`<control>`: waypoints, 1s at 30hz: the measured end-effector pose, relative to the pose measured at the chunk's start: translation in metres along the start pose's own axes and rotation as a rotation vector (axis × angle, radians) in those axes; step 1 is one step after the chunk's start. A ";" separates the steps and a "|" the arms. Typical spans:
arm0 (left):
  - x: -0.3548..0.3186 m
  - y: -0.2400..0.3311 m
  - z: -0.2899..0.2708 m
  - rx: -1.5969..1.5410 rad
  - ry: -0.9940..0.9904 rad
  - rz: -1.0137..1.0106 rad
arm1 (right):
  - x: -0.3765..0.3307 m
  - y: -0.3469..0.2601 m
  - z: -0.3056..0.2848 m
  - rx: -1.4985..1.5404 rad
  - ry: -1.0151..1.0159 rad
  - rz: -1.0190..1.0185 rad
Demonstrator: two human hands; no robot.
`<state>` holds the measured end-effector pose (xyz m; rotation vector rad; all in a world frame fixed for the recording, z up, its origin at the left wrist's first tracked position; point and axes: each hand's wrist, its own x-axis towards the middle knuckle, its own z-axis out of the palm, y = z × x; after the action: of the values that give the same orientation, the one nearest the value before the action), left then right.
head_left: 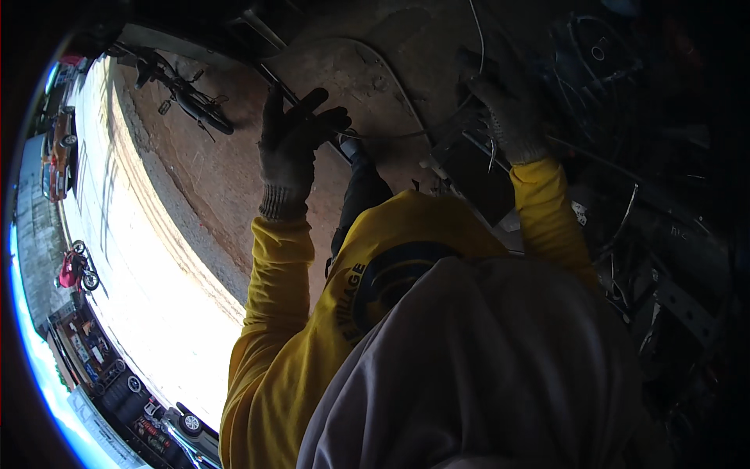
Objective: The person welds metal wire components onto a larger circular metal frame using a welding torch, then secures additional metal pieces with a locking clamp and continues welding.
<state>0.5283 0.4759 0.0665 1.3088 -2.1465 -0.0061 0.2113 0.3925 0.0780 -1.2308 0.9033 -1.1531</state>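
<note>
My left hand (291, 148), in a dark-palmed knit work glove, is raised with its fingers apart. Close by its fingertips lies the end of a thin pale cable (406, 137), which curves across to the right. The cable passes through the fingers of my right hand (506, 117), also gloved, and runs on upward past it. Those fingers look closed around the cable, though shadow hides part of the grip. A dark shape (469, 62) by the right fingertips is too dim to name. Below the left fingers a long thin metal bar (280, 84) slants down toward my leg.
A thicker grey hose (394, 74) loops over the brown dirt floor (234, 164). Near the right hand is a dark box-like block (473, 176). Metal frames (687, 305) crowd the dim right side. A bicycle (187, 94) stands at the upper left, beside a bright road (133, 273).
</note>
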 end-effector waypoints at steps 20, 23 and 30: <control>0.336 -0.297 0.114 -0.914 -0.622 -0.098 | 0.267 0.033 0.030 0.124 0.527 0.197; 0.380 -0.296 0.140 -0.828 -0.730 0.061 | 0.274 0.049 0.012 0.054 0.636 0.267; 0.517 -0.275 0.228 -1.008 -0.870 -0.182 | 0.343 0.049 -0.067 0.105 0.836 0.235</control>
<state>0.4698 -0.1495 0.0550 0.8962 -2.0656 -1.7476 0.2289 0.0413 0.0446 -0.5039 1.5275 -1.5166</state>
